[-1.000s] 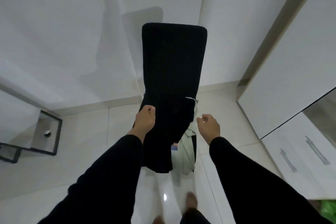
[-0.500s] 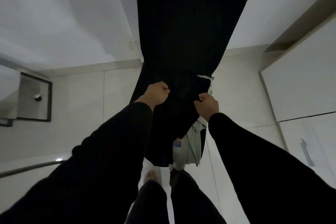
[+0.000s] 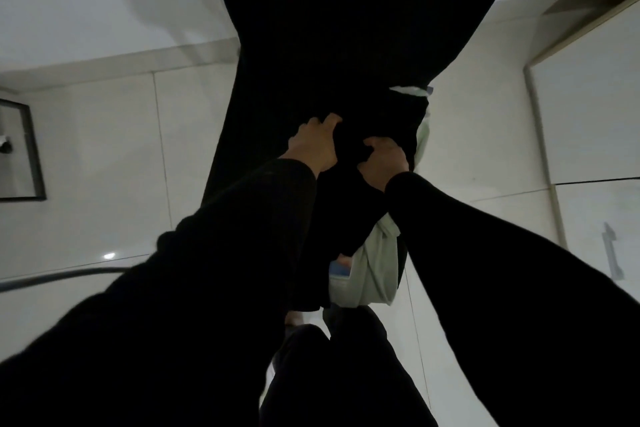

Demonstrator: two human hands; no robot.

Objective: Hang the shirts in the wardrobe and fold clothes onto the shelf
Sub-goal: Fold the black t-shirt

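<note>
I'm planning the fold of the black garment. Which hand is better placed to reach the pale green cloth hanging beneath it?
Right, probably. The right hand grips the black garment right beside the pale green cloth; the left hand grips farther from it.

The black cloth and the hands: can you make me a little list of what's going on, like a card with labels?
Main thing: black garment, held up in front of the camera
Left hand: grips the garment
Right hand: grips the garment, close beside the left
Underneath: pale green cloth hanging below the black one
Floor: pale glossy tiles
Right side: white cabinet, with a drawer handle lower down
Folded yet: cannot tell
</note>
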